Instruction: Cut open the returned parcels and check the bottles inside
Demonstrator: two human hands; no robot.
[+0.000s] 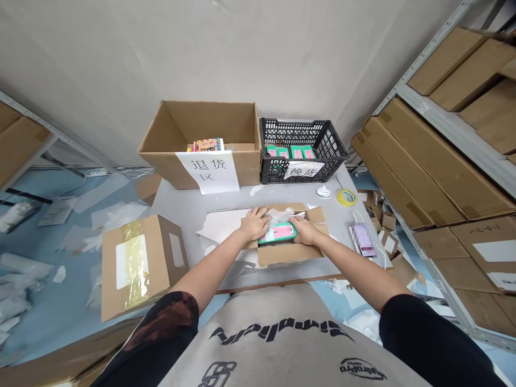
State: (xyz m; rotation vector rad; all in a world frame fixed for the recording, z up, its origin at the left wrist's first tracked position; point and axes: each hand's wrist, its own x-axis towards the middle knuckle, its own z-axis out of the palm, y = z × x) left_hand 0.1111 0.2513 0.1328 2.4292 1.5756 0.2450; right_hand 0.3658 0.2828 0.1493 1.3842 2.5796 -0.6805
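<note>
Inside the open brown cardboard carton (290, 255) on the table (189, 199), the flat-handed left grip (255, 223) rests open on white wadding (278, 216), while the right grip (305, 230) touches a flat green-and-pink box (277, 233), its hold impossible to tell.

A green-and-pink retail box (277, 233) lies flat and slightly tilted inside an open cardboard carton (290, 254), its printing too blurred to read, with the right hand (305, 230) against its right end and the left hand (255, 223) spread flat just beside its left end, apparently touching it.
</note>
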